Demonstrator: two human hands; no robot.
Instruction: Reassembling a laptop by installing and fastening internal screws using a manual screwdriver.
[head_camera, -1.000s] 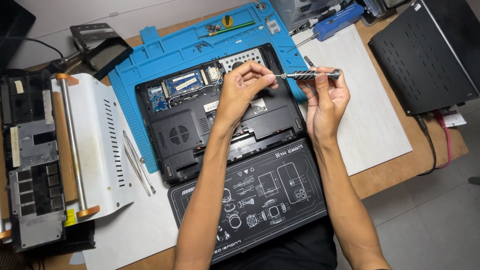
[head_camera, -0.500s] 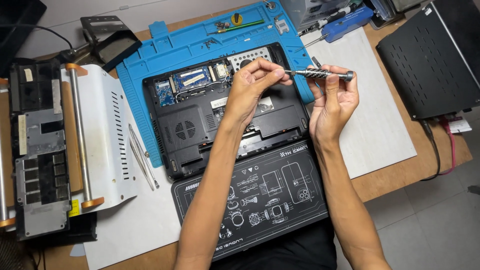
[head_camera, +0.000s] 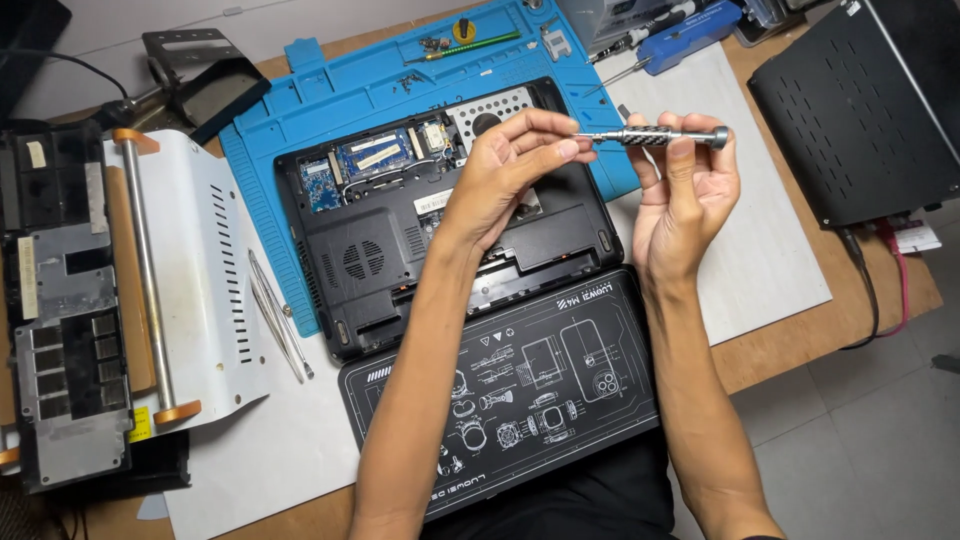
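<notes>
Fingers of the right hand (head_camera: 690, 195) are curled around a small metal screwdriver (head_camera: 655, 136), which lies flat and level up in the air. Fingertips of the left hand (head_camera: 510, 165) are pinched tight on the thin tip end of that same screwdriver. Both hands hold it just above the open laptop (head_camera: 400, 215).

That laptop is black and lies upside down with its bottom cover off, so the green boards inside show. It rests on a blue work mat (head_camera: 330, 90). Tiny screws and a green-handled tool (head_camera: 470, 45) lie on the mat's far edge, behind the laptop. A black mat with white drawings (head_camera: 520, 385) sits just in front of the laptop, touching its near edge. Two thin metal tweezers (head_camera: 275, 315) lie just left of the laptop on white paper. A white metal cover with slots (head_camera: 210, 270) is further left. A black box with slots (head_camera: 860, 100) is well off to the laptop's right.
</notes>
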